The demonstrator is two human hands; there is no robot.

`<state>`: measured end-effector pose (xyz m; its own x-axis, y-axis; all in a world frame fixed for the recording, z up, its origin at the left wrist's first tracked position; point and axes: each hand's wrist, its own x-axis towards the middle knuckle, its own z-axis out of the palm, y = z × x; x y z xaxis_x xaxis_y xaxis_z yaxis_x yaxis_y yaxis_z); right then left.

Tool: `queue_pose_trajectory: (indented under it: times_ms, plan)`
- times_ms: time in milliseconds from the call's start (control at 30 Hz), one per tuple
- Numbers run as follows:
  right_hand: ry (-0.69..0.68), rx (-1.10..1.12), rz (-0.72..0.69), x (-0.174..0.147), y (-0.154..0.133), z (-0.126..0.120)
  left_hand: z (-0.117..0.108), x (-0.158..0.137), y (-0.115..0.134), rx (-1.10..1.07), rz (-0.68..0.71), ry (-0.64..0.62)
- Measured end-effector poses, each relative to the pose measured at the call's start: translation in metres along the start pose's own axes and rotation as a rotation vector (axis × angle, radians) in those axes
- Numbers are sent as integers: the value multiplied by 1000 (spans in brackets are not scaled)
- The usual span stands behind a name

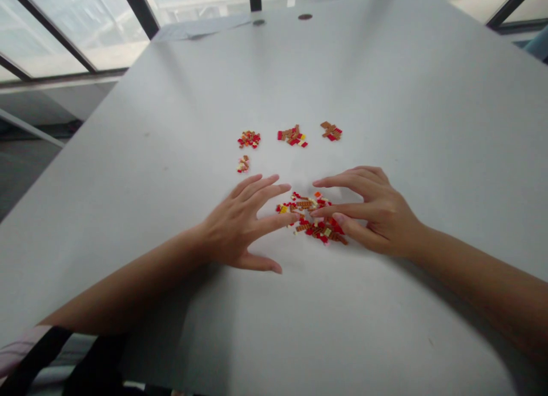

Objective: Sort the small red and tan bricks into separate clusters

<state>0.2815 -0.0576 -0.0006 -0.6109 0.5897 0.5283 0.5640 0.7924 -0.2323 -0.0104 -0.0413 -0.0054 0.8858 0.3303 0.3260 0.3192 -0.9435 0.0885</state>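
A loose pile of small building bricks (319, 227) in red, brown, cream, yellow and orange lies on the white table (274, 322). At the pile's left side is my left hand (242, 222), its fingers spread and its index fingertip over the bricks. My right hand (377, 210) reaches in from the right with fingers apart. Its middle finger and thumb are at the bricks; whether they press on any piece I cannot tell. Neither hand shows a brick in its grasp. The fingers hide part of the pile.
Beyond my hands lie small sorted groups: tiny bricks (249, 139) at left, a few pale and brown pieces (243, 164) below them, longer bricks (293, 136) in the middle, brown and red plates (331, 131) at right. A paper sheet (201, 28) lies near the far edge.
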Motion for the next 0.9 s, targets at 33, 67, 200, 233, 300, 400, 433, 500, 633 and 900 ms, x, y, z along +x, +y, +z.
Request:
queue_pose_trajectory:
  times_ms: [33, 67, 200, 233, 300, 400, 433, 500, 633, 900]
  plan:
    - [9, 3, -3, 0, 0, 0, 0, 0, 0, -8, 7, -7]
    - [19, 5, -4, 0, 0, 0, 0, 1, 1, -16, 12, -12]
    - [10, 26, 31, -1, 1, -4, 0, 1, 1, -33, 20, -15]
    - [-4, 38, 36, -1, 2, -5, 0, 1, 1, -33, 21, -10]
    - [-10, 72, -3, -1, 3, -6, 0, 0, 0, -32, 24, 1]
    - [-12, 118, -102, 0, 5, -6, -1, 1, -1, -23, 29, 13]
    - [-21, 123, -119, 0, 5, -6, -1, 1, -1, -19, 29, 14]
    - [-44, 120, -119, 0, 5, -5, -1, 1, -1, -10, 28, 11]
    - [-29, 126, -124, 0, 6, -5, -1, 1, -1, -12, 28, 8]
    - [-85, 147, -114, -1, 8, -4, -1, 2, -1, -29, 16, -30]
